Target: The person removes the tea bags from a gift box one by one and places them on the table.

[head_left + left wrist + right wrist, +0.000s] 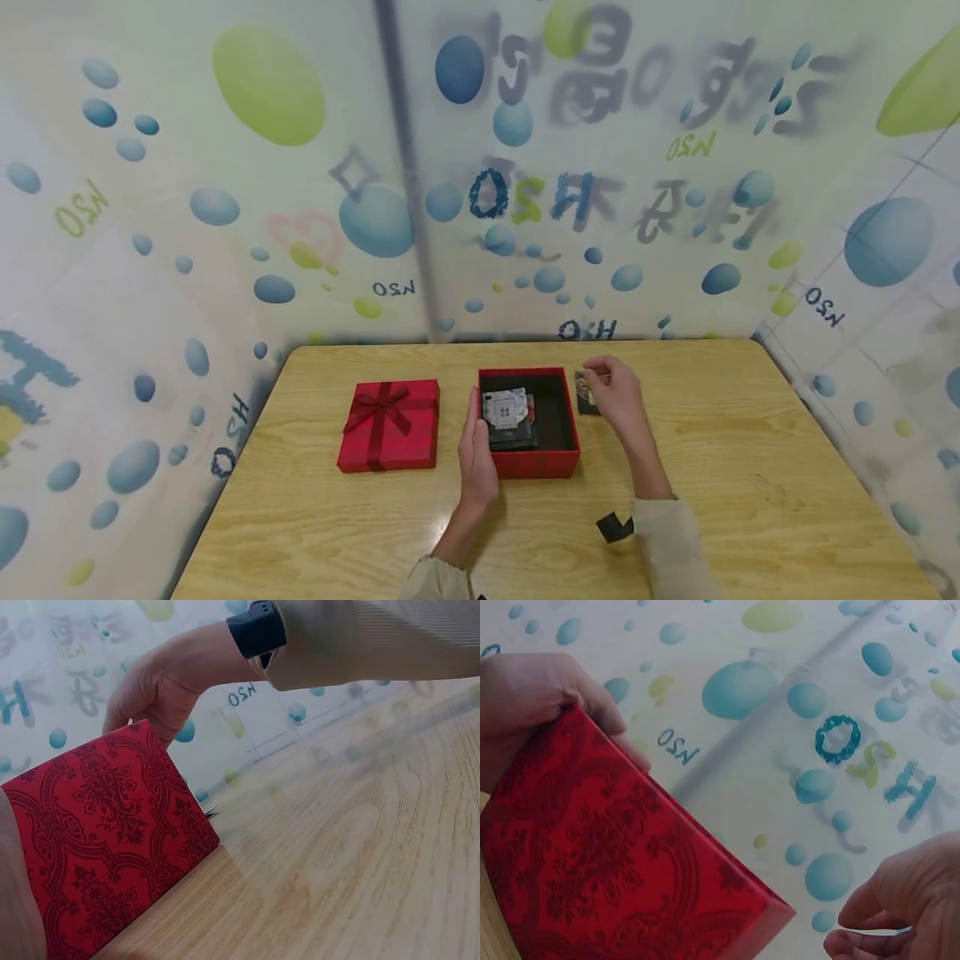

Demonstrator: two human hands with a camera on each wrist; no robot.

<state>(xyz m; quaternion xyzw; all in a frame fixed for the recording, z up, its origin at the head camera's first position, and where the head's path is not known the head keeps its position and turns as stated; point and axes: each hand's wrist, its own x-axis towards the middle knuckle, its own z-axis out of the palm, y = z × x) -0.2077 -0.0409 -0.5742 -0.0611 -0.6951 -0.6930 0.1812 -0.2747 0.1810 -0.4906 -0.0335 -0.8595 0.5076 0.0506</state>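
An open red box (536, 464) with a dark inside holds several flat packets, the top one pale and patterned (505, 410). My left hand (477, 462) rests along the box's left side, its fingers straight against the wall. My right hand (617, 392) hovers just right of the box, thumb and fingertips close together. Nothing plainly shows between those fingertips (855, 919) in the right wrist view. Below them a dark packet (582, 400) lies on the table beside the box; only a dark tip (212, 814) of it shows in the left wrist view.
Left of the box sits a red lid (408, 450) with a dark red ribbon bow. The wooden table (315, 533) meets a wall sheet (645, 275) printed with blue and green spots. A black band (257, 634) circles my right wrist.
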